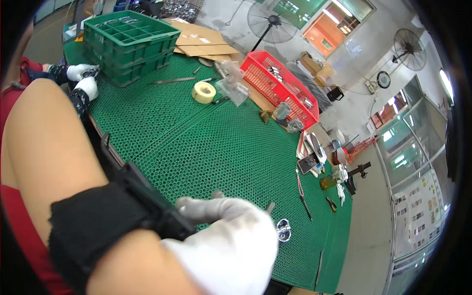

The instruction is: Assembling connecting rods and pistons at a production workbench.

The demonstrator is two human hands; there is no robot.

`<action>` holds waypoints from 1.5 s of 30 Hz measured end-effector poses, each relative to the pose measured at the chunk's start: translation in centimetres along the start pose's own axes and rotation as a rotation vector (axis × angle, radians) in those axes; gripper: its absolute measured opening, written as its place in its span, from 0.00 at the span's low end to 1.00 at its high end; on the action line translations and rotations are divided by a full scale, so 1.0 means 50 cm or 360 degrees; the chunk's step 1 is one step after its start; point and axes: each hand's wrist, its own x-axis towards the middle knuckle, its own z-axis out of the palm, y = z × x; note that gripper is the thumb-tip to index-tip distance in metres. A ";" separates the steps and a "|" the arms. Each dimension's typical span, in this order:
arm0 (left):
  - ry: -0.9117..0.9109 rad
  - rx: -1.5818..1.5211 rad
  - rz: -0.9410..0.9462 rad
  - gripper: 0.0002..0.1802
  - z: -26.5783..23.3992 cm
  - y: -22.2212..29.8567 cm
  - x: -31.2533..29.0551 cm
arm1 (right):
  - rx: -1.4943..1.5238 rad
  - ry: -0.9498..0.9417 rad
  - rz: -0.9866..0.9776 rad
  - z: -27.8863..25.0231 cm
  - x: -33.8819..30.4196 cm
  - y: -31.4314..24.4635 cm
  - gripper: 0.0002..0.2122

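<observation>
My left arm reaches in from the left, a black band strapped round the forearm. My left hand [236,231], in a white glove with greyish fingers, is low over the green mat [206,147]. Its fingers are curled and partly hidden by the hand itself. The end of a grey rod [270,208] sticks out beyond the knuckles; what lies in the grip is hidden. Right beside the glove is a shiny round chrome part [283,230]; whether the hand touches it I cannot tell. My right hand is out of view.
A co-worker's gloved hands [81,73] handle a small part beside stacked green crates [130,46]. Further along are a tape roll [203,92], clear plastic bags [233,86] and a red basket [280,91] of metal parts. Rightward are a phone [308,163] and a jar [328,182].
</observation>
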 end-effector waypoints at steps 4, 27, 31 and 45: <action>-0.0010 -0.0007 0.0001 0.17 -0.014 -0.018 0.022 | 0.0014 0.0018 -0.0011 0.010 0.005 0.018 0.13; 0.1017 -0.0689 0.0223 0.15 0.392 -0.189 0.243 | 0.0042 0.0048 -0.0068 0.003 0.005 -0.021 0.12; 0.1397 -0.0899 0.0220 0.07 0.473 -0.161 0.358 | 0.0076 0.0105 -0.0047 -0.002 0.013 -0.008 0.12; 0.1626 -0.1194 0.0067 0.06 0.561 -0.129 0.429 | -0.0845 0.0490 -0.0505 -0.103 0.057 -0.038 0.17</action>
